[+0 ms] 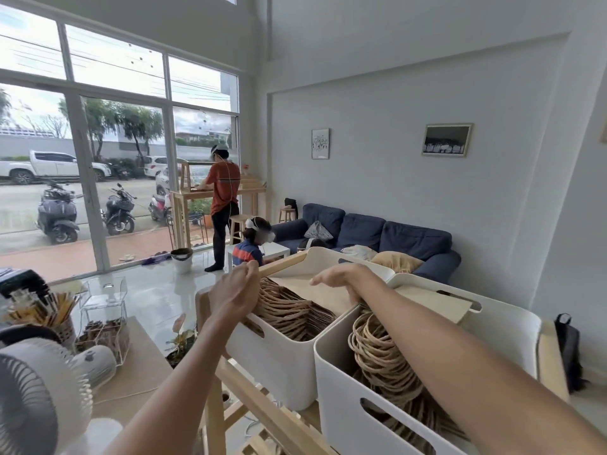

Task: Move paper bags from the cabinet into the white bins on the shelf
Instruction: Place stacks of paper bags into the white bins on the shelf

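Three white bins stand on a wooden shelf: a left bin (282, 359), a near bin (345, 408) and a far bin (505, 320). Brown paper bags (289, 310) with twisted handles fill the left bin, and more bags (381, 353) fill the near one. My left hand (235, 292) pinches the edge of a light wooden lid (285, 265) and holds it tilted up over the left bin. My right hand (341, 278) reaches into that bin and grips the top edge of a flat stack of paper bags (315, 292). Its thumb is hidden.
A wooden lid (430, 300) lies on the far bin. A fan (42, 395), a clear box (105, 316) and a cup of sticks (49, 313) stand on the counter at left. Two people (223, 195) work near the window. A blue sofa (377, 234) lines the right wall.
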A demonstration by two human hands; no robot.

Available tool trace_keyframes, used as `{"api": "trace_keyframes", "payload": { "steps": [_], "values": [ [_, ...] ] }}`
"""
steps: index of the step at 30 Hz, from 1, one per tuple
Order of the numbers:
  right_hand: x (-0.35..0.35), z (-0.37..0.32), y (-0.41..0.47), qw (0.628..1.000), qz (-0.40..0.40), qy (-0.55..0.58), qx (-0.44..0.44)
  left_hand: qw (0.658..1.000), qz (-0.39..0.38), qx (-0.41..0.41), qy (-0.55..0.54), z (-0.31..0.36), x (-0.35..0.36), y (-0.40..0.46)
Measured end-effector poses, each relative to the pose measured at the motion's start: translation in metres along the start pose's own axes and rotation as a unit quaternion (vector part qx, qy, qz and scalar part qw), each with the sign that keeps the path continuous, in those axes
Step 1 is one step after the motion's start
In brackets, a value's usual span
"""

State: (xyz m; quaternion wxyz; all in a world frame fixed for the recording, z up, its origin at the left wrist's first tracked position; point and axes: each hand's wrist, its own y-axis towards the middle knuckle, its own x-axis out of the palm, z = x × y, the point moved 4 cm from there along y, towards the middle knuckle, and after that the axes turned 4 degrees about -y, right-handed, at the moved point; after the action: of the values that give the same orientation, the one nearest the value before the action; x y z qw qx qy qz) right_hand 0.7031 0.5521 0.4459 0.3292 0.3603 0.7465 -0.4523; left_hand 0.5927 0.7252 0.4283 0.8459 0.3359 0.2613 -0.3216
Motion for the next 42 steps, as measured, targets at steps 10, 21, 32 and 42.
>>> {"api": "trace_keyframes", "payload": {
  "steps": [10,21,32,42],
  "values": [
    [-0.057,0.033,-0.076,0.955,0.235,-0.071,-0.165,0.991,-0.102,0.067,-0.05,0.034,-0.018,-0.013],
    [-0.071,0.167,-0.186,0.952,0.294,-0.025,-0.086,0.947,-0.221,0.231,-0.032,0.16,0.007,-0.095],
    [-0.041,0.32,-0.309,0.94,0.34,0.024,0.012,0.901,-0.277,0.33,-0.054,0.274,0.04,-0.236],
    [0.041,0.507,-0.418,0.92,0.349,0.134,0.12,0.856,-0.434,0.274,-0.063,0.316,0.145,-0.432]
  ]
}}
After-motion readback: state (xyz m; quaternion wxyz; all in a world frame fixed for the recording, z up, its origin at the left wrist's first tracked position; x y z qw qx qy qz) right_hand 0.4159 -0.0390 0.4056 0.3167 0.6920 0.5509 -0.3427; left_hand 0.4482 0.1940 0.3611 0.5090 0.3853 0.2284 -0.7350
